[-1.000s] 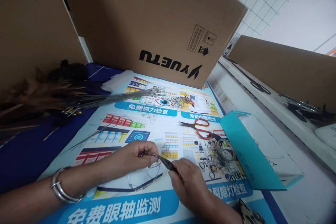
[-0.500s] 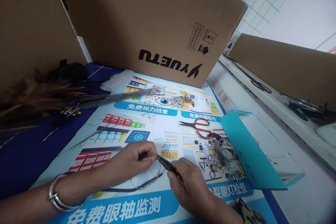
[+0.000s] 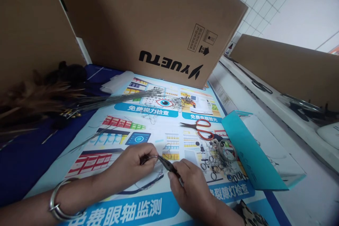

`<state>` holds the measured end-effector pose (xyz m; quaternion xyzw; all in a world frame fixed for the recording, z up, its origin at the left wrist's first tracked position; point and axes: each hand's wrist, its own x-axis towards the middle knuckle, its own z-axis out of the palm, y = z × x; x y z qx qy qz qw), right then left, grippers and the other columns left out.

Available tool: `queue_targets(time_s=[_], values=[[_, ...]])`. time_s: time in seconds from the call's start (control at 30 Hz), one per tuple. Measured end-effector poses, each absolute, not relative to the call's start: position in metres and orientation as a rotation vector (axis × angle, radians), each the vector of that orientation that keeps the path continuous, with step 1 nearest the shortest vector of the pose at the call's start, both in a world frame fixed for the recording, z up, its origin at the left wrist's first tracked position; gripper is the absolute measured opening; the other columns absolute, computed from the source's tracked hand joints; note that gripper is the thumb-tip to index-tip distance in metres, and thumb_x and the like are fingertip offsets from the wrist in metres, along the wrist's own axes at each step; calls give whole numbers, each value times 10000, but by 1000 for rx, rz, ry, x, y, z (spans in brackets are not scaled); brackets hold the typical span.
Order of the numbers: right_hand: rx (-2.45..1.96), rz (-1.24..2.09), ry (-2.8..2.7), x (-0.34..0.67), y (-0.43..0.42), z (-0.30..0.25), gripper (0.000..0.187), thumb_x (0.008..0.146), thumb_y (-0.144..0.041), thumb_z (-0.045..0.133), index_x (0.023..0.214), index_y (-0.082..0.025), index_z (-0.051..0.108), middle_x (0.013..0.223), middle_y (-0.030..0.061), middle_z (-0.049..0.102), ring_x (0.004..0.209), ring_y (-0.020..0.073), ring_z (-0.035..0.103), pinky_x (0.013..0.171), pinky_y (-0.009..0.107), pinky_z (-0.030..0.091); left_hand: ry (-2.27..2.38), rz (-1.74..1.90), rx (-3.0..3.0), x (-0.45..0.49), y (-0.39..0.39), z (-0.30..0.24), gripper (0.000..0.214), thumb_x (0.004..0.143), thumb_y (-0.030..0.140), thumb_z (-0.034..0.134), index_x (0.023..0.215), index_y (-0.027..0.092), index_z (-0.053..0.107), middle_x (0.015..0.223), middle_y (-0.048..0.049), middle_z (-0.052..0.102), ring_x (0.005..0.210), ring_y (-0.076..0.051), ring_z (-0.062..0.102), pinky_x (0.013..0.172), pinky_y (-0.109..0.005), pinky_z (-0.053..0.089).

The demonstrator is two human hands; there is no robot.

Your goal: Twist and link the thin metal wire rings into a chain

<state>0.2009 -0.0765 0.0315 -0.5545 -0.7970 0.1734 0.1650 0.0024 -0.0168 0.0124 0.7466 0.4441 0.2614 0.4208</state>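
My left hand pinches a small metal piece on a thin wire, just above the printed poster. A silver bangle circles that wrist. My right hand is closed round black needle-nose pliers, whose tips meet the piece at my left fingertips. A beaded wire strand trails on the poster under both hands.
Red-handled scissors lie right of centre, beside a heap of small metal rings. A teal box lid sits at the right. Thin wires and brown feathers lie at the left. A large cardboard box stands behind.
Both hands stay together at the same spot; the pliers' tips have shifted slightly at the metal piece. The view has drifted a little.
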Motion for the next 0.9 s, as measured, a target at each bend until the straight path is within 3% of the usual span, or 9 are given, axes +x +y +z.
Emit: queue_targets(time_s=[0.23, 0.53, 0.9], values=[[-1573, 535, -2272, 201, -74, 34, 129, 854, -208, 437, 766, -172, 524, 770, 60, 594, 694, 176, 528, 608, 267, 350, 1095, 655, 1775, 3, -15, 15, 129, 744, 233, 487, 648, 163, 535, 588, 26, 466, 576, -111, 398, 529, -220, 312], [-1514, 705, -2230, 204, -72, 37, 144, 866, -197, 447, 723, -188, 467, 711, 7, 540, 648, 135, 483, 573, 236, 316, 1011, 617, 1629, 2, -13, 17, 141, 746, 261, 504, 643, 165, 511, 577, 41, 400, 561, -101, 351, 523, -221, 288], [-1593, 795, -2123, 219, -66, 38, 191, 853, -193, 472, 668, -186, 422, 666, -14, 482, 643, 122, 455, 566, 224, 300, 1011, 612, 1525, -3, -6, 13, 188, 787, 332, 520, 718, 159, 546, 627, 27, 472, 568, -107, 402, 515, -213, 314]])
